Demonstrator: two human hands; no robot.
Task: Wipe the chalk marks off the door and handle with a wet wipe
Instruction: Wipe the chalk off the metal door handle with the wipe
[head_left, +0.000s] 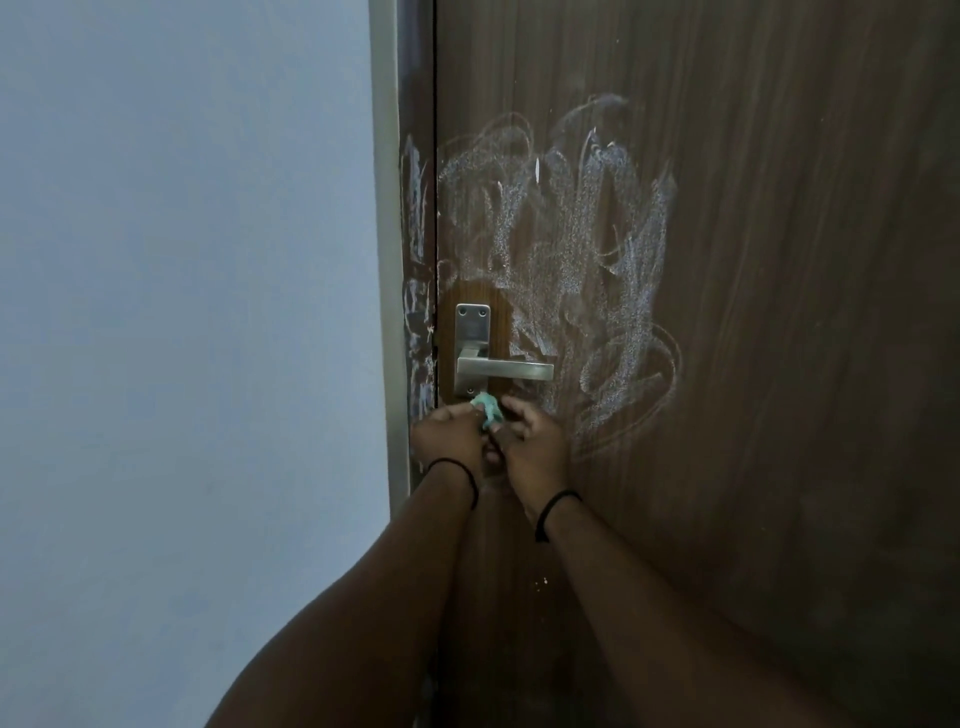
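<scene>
1. From my remote seat, the head view showed a dark brown wood-grain door (779, 312) filling the right side of the frame, with a pale grey wall (182, 312) on the left.
2. White chalk scribbles (582, 234) covered the door above and to the right of the lever, spreading in loops and dense patches.
3. More chalk marks (415, 291) ran down the narrow door frame strip (415, 78) just left of the door's edge.
4. A brushed-metal lever handle (506, 370) sat on its rectangular backplate (472, 332), the lever pointing to the right; the wood right around the plate looked cleaner and darker than the chalked area.
5. I saw the left hand (449, 434) and the right hand (535, 441) meeting just below the backplate, close together and almost touching.
6. A crumpled pale green wet wipe (487, 408) sat between them, directly beneath the bottom of the backplate and touching or nearly touching it.
7. The left hand's fingers were curled in toward the wipe and seemed to pinch it; the right hand's fingers also curled around it, though I could not tell which hand carried most of the grip.
8. Each wrist wore a thin black band: one on the left (457, 475), one on the right (553, 512).
9. Both bare forearms reached up from the bottom of the frame toward the handle.
</scene>
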